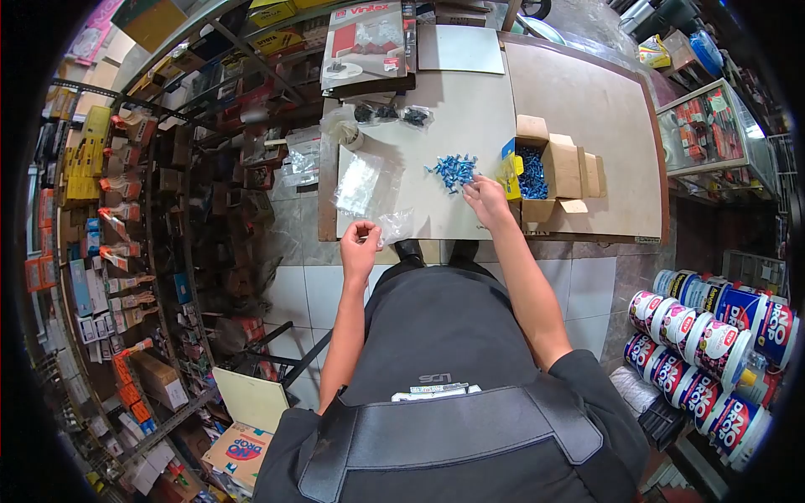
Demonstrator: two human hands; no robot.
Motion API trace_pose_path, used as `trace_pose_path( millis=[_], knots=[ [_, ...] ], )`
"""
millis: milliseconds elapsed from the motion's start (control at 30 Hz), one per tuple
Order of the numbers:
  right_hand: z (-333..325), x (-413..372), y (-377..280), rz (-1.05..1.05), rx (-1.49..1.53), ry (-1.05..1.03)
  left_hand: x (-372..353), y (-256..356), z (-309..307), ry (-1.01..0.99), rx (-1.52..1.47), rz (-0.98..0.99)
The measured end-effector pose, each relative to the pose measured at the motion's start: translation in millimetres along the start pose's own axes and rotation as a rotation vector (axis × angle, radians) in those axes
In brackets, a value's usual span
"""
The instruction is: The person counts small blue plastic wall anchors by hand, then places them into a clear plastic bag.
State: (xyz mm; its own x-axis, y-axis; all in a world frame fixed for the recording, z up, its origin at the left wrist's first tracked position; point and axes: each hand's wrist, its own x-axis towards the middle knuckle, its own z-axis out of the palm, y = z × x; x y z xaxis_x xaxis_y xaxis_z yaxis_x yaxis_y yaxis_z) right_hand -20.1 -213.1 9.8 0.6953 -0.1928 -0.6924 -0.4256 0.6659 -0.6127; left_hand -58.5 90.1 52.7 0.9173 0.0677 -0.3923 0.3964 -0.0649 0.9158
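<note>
My left hand (360,241) is pinched on the edge of a small clear plastic bag (396,227), near the table's front edge. My right hand (487,201) is at the near right edge of a loose pile of small shiny blue pieces (454,170). Its fingers are curled together, and whatever they pinch is too small to make out. Right of that pile, an open cardboard box (560,168) holds many more blue pieces (532,178). A stack of clear plastic bags (360,189) lies on the table beyond my left hand.
Small bags of dark pieces (415,116) lie farther back, beside a round container (350,137). A thick Vinilex catalogue (365,46) sits at the back left of the table (587,92). Shelves (168,251) stand at left; paint buckets (696,335) are stacked at right.
</note>
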Motion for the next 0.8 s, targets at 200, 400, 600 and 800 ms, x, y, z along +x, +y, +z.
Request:
trace_pose_path(
  millis=[200,400,600,800],
  knots=[
    [2,0,-9,0.006,-0.025,-0.056,0,0,1,0.007,0.001,-0.003],
    [-4,-36,-44,-0.353,-0.123,0.012,-1,-1,-3,0.005,-0.030,-0.003],
    [-55,-27,-78,-0.737,-0.722,0.322,2,-5,-2,-0.010,-0.006,0.013],
    [-90,-13,-79,-0.648,-1.556,0.203,5,0,6,-0.020,-0.001,0.005]
  ],
)
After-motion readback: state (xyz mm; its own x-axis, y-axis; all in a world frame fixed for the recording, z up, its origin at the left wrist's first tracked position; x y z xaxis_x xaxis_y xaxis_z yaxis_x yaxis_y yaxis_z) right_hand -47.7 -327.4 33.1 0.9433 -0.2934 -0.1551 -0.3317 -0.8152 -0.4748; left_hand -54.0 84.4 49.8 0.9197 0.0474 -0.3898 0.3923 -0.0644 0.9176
